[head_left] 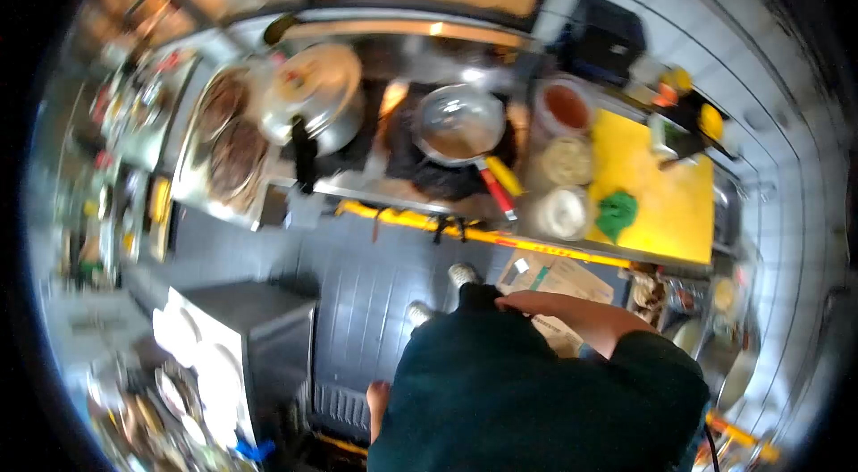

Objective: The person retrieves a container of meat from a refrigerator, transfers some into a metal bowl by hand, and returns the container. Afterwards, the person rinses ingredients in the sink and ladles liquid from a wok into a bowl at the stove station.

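Observation:
My right hand (514,300) is held in front of my waist against my dark clothing, its forearm bent across from the right. Its fingers are too small and blurred to read. At my left side a bit of bare skin shows, my left hand or forearm (378,400), hanging low by the dark cabinet; its fingers cannot be made out. Ahead of me, out of reach of both hands, a metal pan (458,122) rests on the stove burner. Its red handle (496,190) points towards me, with a yellow piece beside it.
Left of the pan stands a large lidded pot (315,96). Containers (565,213) line the stove's right side, beside a yellow board (666,204) bearing a green cloth (616,214). Cardboard (572,280) lies below the counter. A dark cabinet (268,311) stands behind me to the left.

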The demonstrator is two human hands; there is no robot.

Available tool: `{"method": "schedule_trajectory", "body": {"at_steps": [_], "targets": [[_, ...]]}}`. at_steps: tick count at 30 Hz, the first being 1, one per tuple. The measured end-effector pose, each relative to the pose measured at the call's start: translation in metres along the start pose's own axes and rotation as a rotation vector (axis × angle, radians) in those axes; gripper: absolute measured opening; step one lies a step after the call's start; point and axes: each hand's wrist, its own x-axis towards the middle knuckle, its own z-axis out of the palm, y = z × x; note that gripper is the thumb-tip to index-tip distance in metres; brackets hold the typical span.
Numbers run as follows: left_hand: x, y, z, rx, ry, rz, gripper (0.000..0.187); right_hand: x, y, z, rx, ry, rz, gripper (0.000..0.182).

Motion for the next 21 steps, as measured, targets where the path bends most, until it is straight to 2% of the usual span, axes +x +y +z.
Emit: {"method": "schedule_trajectory", "body": {"at_steps": [2,3,5,8,11,12,13,15,16,17,18,20,21], "targets": [[0.012,-0.007,-0.001,0.043,-0.01,0.064,0.026,-0.017,-0.016,-0.005,-0.132,-0.035,-0.05,0.05],[0.017,-0.002,-0.005,0.048,-0.013,0.064,0.027,-0.004,-0.012,-0.002,-0.178,-0.014,-0.012,0.047],[0.035,0.003,-0.005,0.116,-0.057,0.068,0.026,0.02,0.011,-0.007,-0.485,-0.125,-0.217,0.045],[0.057,-0.012,-0.012,0.307,-0.146,0.04,0.025,0.011,0.043,0.016,-0.507,0.106,-0.424,0.039],[0.085,-0.027,-0.034,-0.151,-0.163,0.089,0.026,-0.036,0.066,0.05,-0.338,0.283,-0.313,0.035],[0.101,-0.027,-0.038,0.179,-0.233,0.301,0.025,-0.065,0.067,0.063,-0.277,0.326,-0.249,0.033],[0.113,-0.026,-0.05,0.275,-0.264,0.268,0.024,-0.076,0.079,0.075,-0.218,0.349,-0.183,0.031],[0.135,-0.017,-0.065,0.411,-0.326,0.14,0.024,-0.07,0.131,0.098,-0.221,0.444,-0.33,0.032],[0.146,-0.014,-0.069,0.475,-0.342,0.041,0.023,-0.088,0.132,0.105,-0.142,0.454,-0.256,0.034],[0.152,0.0,-0.074,0.475,-0.35,-0.064,0.023,-0.125,0.122,0.109,-0.062,0.464,-0.184,0.036],[0.157,0.024,-0.085,0.208,-0.37,-0.318,0.027,-0.149,0.119,0.11,0.02,0.473,-0.114,0.038],[0.177,0.045,-0.084,0.122,-0.342,-0.236,0.028,-0.15,0.159,0.102,-0.069,0.702,-0.383,0.04],[0.19,0.043,-0.079,0.079,-0.329,-0.199,0.028,-0.155,0.165,0.095,0.113,0.758,-0.389,0.039]]}}
